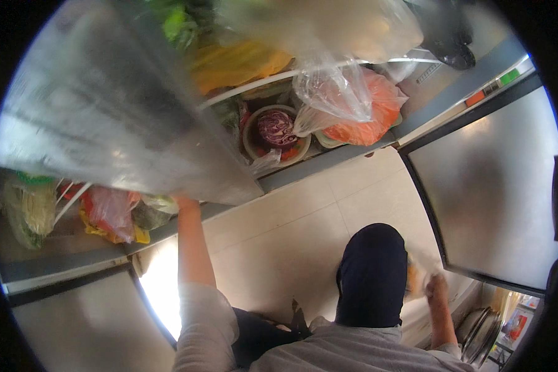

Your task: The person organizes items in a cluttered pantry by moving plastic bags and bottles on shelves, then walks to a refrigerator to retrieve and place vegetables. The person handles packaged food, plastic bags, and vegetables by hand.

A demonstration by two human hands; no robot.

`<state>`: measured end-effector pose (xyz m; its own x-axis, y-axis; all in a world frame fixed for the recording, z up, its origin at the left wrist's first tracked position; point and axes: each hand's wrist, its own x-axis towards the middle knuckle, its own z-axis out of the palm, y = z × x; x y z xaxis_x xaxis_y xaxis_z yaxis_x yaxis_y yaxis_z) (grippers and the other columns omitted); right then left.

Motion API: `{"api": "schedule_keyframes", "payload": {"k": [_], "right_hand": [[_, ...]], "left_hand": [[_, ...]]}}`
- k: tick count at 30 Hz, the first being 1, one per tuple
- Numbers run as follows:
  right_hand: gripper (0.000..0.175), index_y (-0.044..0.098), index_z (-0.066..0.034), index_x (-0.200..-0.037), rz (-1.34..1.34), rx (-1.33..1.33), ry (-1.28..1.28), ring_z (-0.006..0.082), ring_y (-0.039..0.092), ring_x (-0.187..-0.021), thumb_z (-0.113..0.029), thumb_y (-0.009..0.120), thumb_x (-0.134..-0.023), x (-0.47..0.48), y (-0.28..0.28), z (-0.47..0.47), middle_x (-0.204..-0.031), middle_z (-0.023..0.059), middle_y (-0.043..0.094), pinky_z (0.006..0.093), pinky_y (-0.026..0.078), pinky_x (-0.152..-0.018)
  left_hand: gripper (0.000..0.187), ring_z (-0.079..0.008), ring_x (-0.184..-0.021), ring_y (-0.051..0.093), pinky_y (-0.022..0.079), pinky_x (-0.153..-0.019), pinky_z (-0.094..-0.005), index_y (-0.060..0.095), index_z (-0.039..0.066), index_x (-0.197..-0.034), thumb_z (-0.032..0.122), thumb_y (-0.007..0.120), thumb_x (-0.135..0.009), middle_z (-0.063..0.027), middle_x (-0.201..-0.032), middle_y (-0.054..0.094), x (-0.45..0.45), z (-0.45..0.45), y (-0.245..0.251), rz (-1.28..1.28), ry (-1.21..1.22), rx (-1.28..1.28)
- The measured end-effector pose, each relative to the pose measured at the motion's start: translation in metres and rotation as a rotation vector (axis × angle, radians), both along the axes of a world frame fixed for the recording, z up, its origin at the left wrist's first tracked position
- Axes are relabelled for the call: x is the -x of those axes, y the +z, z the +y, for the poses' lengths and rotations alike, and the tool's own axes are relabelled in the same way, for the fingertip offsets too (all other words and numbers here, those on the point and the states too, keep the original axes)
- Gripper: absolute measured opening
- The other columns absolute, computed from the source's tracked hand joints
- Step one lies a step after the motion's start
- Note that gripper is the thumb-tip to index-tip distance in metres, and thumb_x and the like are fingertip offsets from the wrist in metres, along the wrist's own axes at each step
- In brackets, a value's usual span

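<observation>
My left hand [185, 201] reaches to the lower edge of a steel panel [135, 116] at the front of a refrigerator. Its fingers are blurred and partly hidden, beside a pale green bagged item [160, 203]; whether they grip anything is unclear. Low on the right, my right hand [437, 284] is closed on a clear plastic bag [423, 260]. Something orange-brown shows near that bag, half hidden behind a dark navy cloth shape [372, 274]. Inside the right compartment, a cut red cabbage [276, 128] rests in a round bowl [250, 144].
Steel refrigerator doors stand open at right [488, 186] and lower left [83, 321]. A bag with orange contents [372, 111] sits beside the bowl. White wire shelves [251, 86] hold more bags. Red and yellow bags [111, 214] lie at left. Round metal pans [481, 330] stand lower right.
</observation>
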<state>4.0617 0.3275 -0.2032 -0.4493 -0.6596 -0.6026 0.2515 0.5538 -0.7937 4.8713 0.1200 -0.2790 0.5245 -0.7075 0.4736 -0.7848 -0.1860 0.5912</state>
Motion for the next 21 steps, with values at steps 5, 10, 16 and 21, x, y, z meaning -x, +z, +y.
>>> {"api": "schedule_keyframes", "payload": {"k": [5, 10, 16, 21], "right_hand": [[0.012, 0.062, -0.0137, -0.095, 0.127, -0.689, 0.312, 0.0178, 0.052, -0.045, -0.013, 0.059, -0.083, 0.046, -0.074, 0.183, -0.062, 0.0009, 0.053, 0.0351, 0.040, -0.039], [0.045, 0.067, -0.0153, -0.122, 0.204, -0.339, 2.218, 0.0285, 0.067, -0.105, -0.040, 0.069, -0.084, 0.094, -0.155, 0.200, -0.117, 0.0126, 0.070, 0.0443, 0.052, -0.090], [0.033, 0.064, -0.0085, -0.116, 1.400, -0.008, 1.533, 0.0313, 0.063, -0.102, -0.026, 0.066, -0.088, -0.050, -0.072, -0.091, -0.106, 0.0135, 0.066, 0.0479, 0.052, -0.085], [0.022, 0.062, -0.0049, -0.113, 0.967, 0.727, 1.208, 0.0363, 0.067, -0.092, -0.006, 0.061, -0.091, -0.266, 0.056, -0.271, -0.107, 0.0163, 0.067, 0.0428, 0.054, -0.081]], "left_hand": [[0.047, -0.0365, -0.124, 0.052, 0.040, -0.108, -0.0424, 0.056, -0.002, -0.129, -0.008, 0.058, -0.082, -0.0224, -0.131, 0.057, -0.007, 0.003, 0.000, -0.019, -0.018, -0.020], [0.047, -0.0362, -0.124, 0.052, 0.039, -0.108, -0.0424, 0.056, -0.002, -0.129, -0.008, 0.057, -0.082, -0.0222, -0.132, 0.057, -0.015, 0.012, 0.002, -0.025, -0.051, -0.049], [0.047, -0.0357, -0.124, 0.052, 0.039, -0.108, -0.0423, 0.056, -0.002, -0.129, -0.009, 0.057, -0.082, -0.0219, -0.132, 0.056, -0.020, 0.022, 0.003, -0.031, -0.074, -0.079], [0.048, -0.0354, -0.124, 0.052, 0.039, -0.108, -0.0422, 0.056, -0.001, -0.129, -0.009, 0.057, -0.082, -0.0216, -0.132, 0.056, -0.020, 0.030, 0.002, -0.027, -0.089, -0.086]]}}
